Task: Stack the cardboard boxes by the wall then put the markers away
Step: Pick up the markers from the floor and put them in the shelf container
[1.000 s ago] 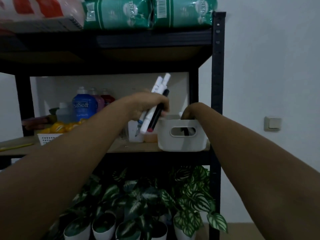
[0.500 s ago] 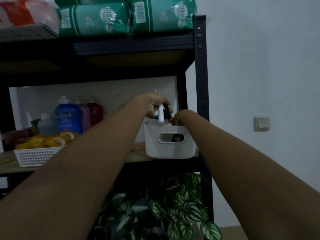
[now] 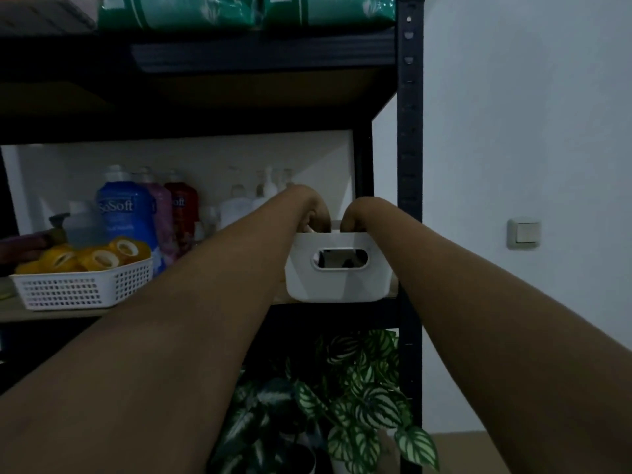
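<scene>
A white plastic bin [image 3: 338,285] with a slot handle stands at the right end of the middle shelf. My left hand [image 3: 309,208] bends down over its near rim, and the fingers are hidden inside. My right hand [image 3: 355,213] dips into the bin beside it, fingers also hidden. No marker shows clearly. Only dark shapes appear through the handle slot [image 3: 340,258]. No cardboard box is in view.
The black metal rack [image 3: 409,131] stands against a pale wall. A white mesh basket [image 3: 82,289] of yellow tape rolls and detergent bottles [image 3: 124,206] sit left on the shelf. Green packs [image 3: 246,10] lie above. Potted plants [image 3: 345,398] fill the space below. A wall switch [image 3: 523,233] is right.
My left hand has lowered the bundle of markers from above the bin down into it, so the markers are now out of sight. My right hand stays at the bin.
</scene>
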